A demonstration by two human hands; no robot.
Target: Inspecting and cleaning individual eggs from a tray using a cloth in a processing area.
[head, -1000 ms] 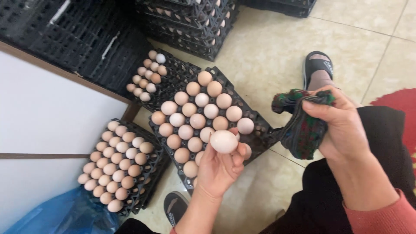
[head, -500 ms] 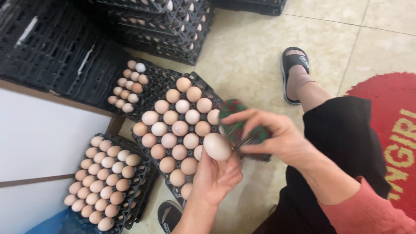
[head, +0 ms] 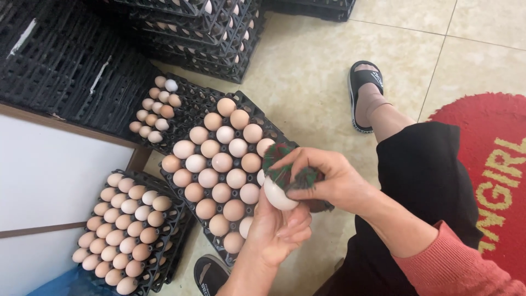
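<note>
My left hand [head: 276, 227] holds a pale egg [head: 276, 196] up over the right edge of a black tray [head: 246, 104] filled with several tan eggs. My right hand [head: 329, 178] grips a dark green and red cloth [head: 285, 170] and presses it against the top of that egg. The cloth covers part of the egg and its lower end hangs behind my fingers.
A second full egg tray [head: 164, 255] lies at lower left beside a white cabinet [head: 49, 175]. A partly filled tray [head: 189, 96] sits further back. Stacks of empty black trays [head: 66, 66] line the top. My sandalled foot [head: 364, 93] and a red mat [head: 493, 159] are at right.
My right hand has brought the cloth leftward from beside my knee onto the egg. My left hand kept the egg raised over the tray.
</note>
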